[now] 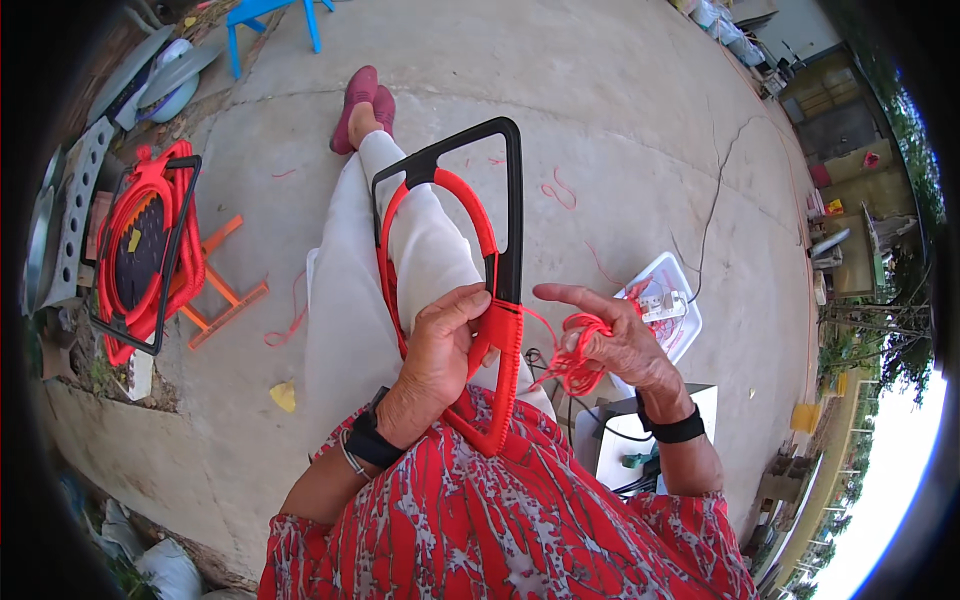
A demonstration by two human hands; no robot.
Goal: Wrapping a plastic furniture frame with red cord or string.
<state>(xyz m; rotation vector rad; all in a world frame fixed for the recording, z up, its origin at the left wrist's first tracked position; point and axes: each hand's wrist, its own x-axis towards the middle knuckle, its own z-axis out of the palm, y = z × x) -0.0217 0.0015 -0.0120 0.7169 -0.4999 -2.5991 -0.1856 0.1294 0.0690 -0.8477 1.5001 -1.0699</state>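
My left hand (440, 345) is closed on a loop-shaped frame (513, 200), which leans upright over my lap. Its upper part is bare black, with an inner red ring (470, 200); its lower end is covered in red wrapping. A red cord runs from the wrapped side across to my right hand (630, 340). There, a loose bundle of the red cord (580, 368) is gripped in the bent fingers while the index finger points out toward the frame. Part of the frame's lower left side is hidden behind my left hand.
Several similar red and black frames (150, 250) are stacked at the left on an orange stand (235, 295). At the right are a white basin (688, 330) with a power strip (662, 304), and a white box (612, 455). A blue stool (270, 12) stands far off. Cord scraps lie on the concrete.
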